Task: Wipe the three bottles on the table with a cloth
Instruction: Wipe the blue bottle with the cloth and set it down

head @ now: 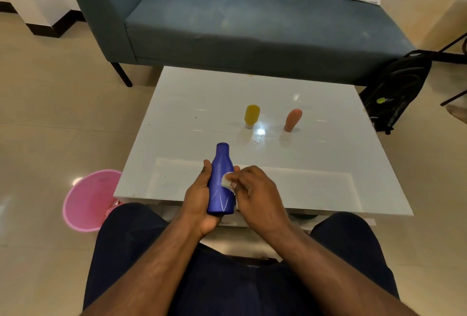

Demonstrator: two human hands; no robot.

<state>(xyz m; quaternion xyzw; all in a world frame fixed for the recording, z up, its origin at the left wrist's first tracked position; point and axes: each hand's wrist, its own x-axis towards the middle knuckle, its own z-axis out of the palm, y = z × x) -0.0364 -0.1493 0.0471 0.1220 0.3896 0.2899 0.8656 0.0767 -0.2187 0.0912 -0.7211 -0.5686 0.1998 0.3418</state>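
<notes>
Three bottles are showing, and one of them, the blue bottle (222, 179), is being held above the near edge of the white table (316, 164), off its surface. Its long axis is running away from the person, with the narrow neck and mouth pointing toward the far side of the table and slightly up, and the flat base sitting close to the wrist. The left hand (199, 197) is cradling it from the left and beneath, the thumb lying along the left flank and fingertips curling round to show on the right side. The right hand (255, 194) is pinching a small white cloth (226, 179) between thumb and fingers and pressing it against the right side of the bottle's body, about midway along. Pale streaks are showing on the lower part of the blue surface.

The yellow bottle (252, 115) is standing upside down on a pale cap near the middle of the table, its rounded end up. The orange bottle (292, 120) is standing just to the right of it, apart from it, narrow end down and leaning slightly to the right.

A pink bucket (87, 200) is sitting on the floor left of the table, a blue sofa (240, 27) is standing beyond it, and a black backpack (399, 91) is leaning at the right.
</notes>
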